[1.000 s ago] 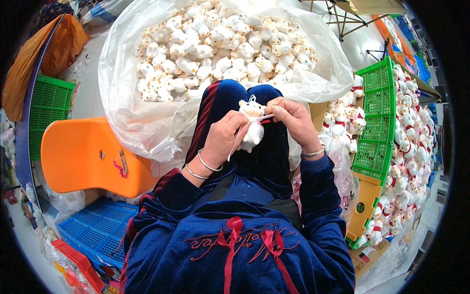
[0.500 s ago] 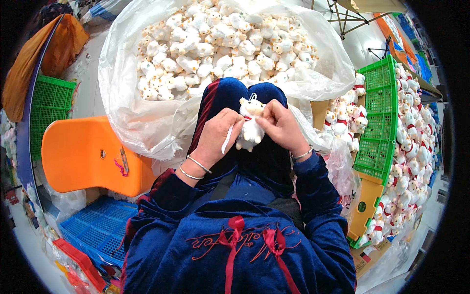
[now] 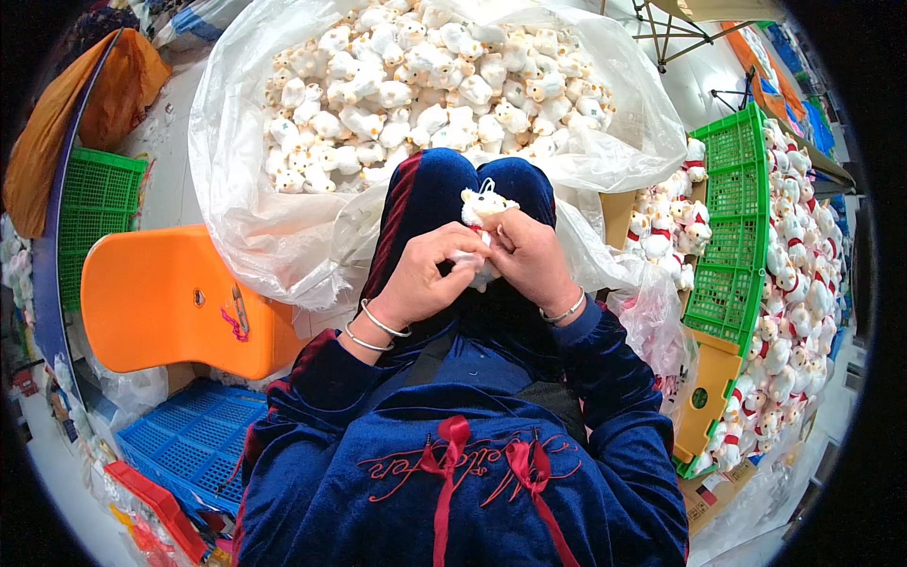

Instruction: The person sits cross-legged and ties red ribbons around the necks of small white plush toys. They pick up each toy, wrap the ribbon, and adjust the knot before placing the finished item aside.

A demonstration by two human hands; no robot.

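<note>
A small white plush animal toy [image 3: 480, 205] with tan ears, a hanging loop on its head and a red band at its neck rests upright over my lap. My right hand [image 3: 531, 257] is closed on its side, thumb and fingers near the neck. My left hand [image 3: 430, 274] is pinched closed at the toy's chest, with a bit of white strip [image 3: 460, 257] showing at its fingertips. Both hands meet there and cover most of the toy's body.
Ahead lies a large clear plastic bag [image 3: 236, 180] heaped with white plush toys [image 3: 435, 85]. An orange stool [image 3: 161, 302] stands left, with a small tool on it. Green crates [image 3: 727, 227] and more toys with red neck bands [image 3: 794, 274] are right; a blue crate [image 3: 194, 444] is lower left.
My left hand has moved right and turned in, so its fingertips meet the right hand's at the toy's neck. The white strip that dangled from it is now mostly hidden.
</note>
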